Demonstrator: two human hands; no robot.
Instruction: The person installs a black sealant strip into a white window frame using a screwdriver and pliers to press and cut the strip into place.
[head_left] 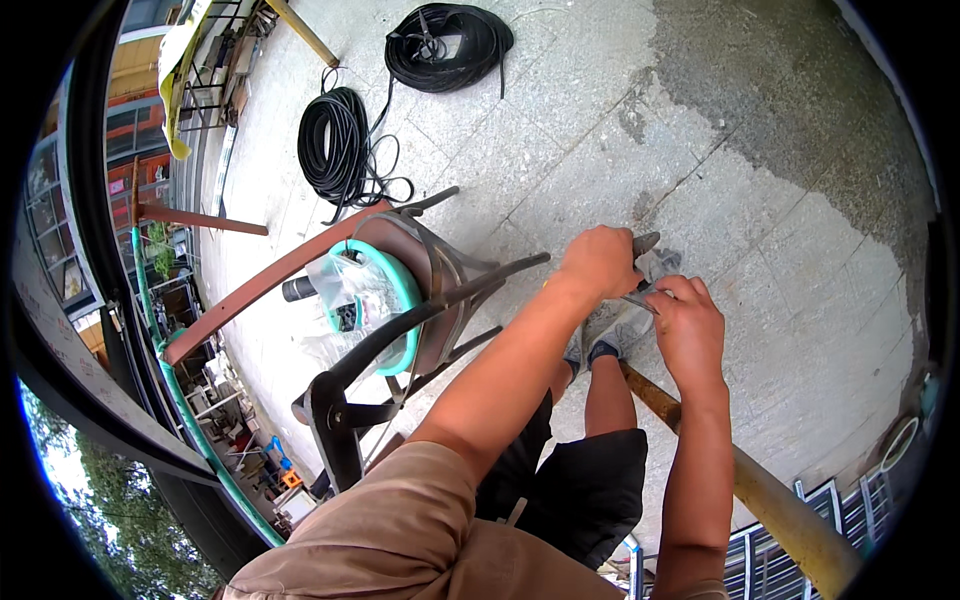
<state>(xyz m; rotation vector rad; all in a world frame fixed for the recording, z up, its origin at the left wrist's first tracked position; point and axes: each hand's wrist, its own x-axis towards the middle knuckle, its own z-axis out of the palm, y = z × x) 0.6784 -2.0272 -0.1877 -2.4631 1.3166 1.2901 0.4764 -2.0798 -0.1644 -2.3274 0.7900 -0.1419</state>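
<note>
My left hand (600, 262) is closed round a tool whose dark, blunt end (646, 243) sticks out past the knuckles; the rest is hidden in the fist. My right hand (692, 325), close beside it, pinches a thin greyish piece (638, 299) between thumb and fingers. That piece reaches towards the left fist. It is too small to tell what it is or whether it belongs to the tool. Both hands are above the paved floor (560, 150), over my shoes (622, 332).
A brown chair (345, 400) with dark curved arms stands at left, holding a teal tub (405, 290) with a clear plastic bag (350, 285). Black coils of tubing or cable (335, 145) lie farther off. A yellowish pole (780, 500) slants past my right arm. Wet floor (800, 90) spreads at far right.
</note>
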